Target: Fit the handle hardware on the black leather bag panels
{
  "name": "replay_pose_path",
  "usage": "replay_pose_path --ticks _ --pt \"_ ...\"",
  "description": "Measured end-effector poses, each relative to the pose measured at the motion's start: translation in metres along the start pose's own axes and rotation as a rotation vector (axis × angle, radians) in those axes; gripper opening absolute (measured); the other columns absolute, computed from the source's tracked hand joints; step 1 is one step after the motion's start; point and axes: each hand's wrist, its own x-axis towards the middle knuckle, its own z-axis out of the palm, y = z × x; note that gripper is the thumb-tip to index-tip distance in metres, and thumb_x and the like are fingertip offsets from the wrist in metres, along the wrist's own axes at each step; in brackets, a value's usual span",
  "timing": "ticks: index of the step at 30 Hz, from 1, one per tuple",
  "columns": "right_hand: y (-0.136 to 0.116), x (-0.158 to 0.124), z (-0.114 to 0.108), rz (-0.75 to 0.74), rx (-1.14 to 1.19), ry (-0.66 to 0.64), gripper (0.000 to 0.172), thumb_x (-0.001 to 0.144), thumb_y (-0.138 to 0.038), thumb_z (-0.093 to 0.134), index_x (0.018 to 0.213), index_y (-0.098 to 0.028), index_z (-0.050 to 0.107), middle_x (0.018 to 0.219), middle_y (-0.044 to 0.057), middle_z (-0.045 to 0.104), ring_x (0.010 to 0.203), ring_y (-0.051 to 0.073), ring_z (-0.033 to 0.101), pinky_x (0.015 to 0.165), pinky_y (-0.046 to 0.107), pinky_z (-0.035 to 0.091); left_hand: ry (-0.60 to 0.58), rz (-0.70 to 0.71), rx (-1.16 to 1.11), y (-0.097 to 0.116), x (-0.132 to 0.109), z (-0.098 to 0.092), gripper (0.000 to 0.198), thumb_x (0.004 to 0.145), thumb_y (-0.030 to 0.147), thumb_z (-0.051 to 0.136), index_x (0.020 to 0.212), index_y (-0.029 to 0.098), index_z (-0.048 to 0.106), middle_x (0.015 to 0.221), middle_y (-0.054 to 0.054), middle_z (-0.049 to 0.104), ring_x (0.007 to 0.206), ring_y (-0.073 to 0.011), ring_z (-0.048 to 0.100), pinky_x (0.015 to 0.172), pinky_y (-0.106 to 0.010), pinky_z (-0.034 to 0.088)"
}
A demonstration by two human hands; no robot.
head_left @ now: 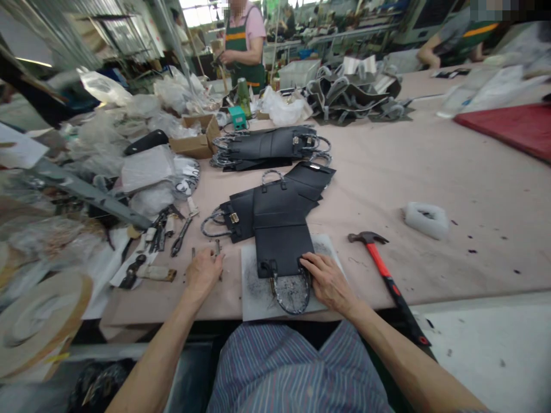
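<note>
Right hand (330,282) half-open, fingertips on the black panel (282,246) near the worktop's (422,172) front edge, so hold it flat; can't tell if your left hand (204,274) is pinching that metal pin (218,246) tbh.

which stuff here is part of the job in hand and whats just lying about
Job, by the look of it:
black panel, right hand on its edge
pale board beneath
thin metal tool at left hand
hammer, probably

Lying about, seemingly:
cardboard box
green bottle
red sheet
</note>
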Motion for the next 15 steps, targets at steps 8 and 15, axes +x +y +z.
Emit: replay_pose_path --ticks 8,15 --pt "-0.006 0.003 -0.009 0.033 0.003 -0.013 0.052 0.088 -0.004 0.045 0.137 -0.016 0.056 0.139 0.013 0.057 0.126 0.029 0.049 0.108 0.049 0.044 -0.403 -0.064 0.119 -0.004 0.043 0.01 0.022 0.071 0.032 0.066 0.057 0.021 0.055 0.072 -0.017 0.072 0.09 -0.0409 0.073 0.077 -0.046 0.055" --pt "-0.007 0.005 -0.012 0.041 0.015 -0.018 0.051 0.087 -0.004 0.047 0.136 -0.016 0.058 0.138 0.013 0.058 0.124 0.03 0.049 0.106 0.05 0.044 -0.391 -0.504 -1.023 0.002 0.01 0.0 0.011 0.073 0.015 0.067 0.079 0.017 0.058 0.066 -0.005 0.07 0.06 -0.022 0.071 0.059 -0.034 0.059"
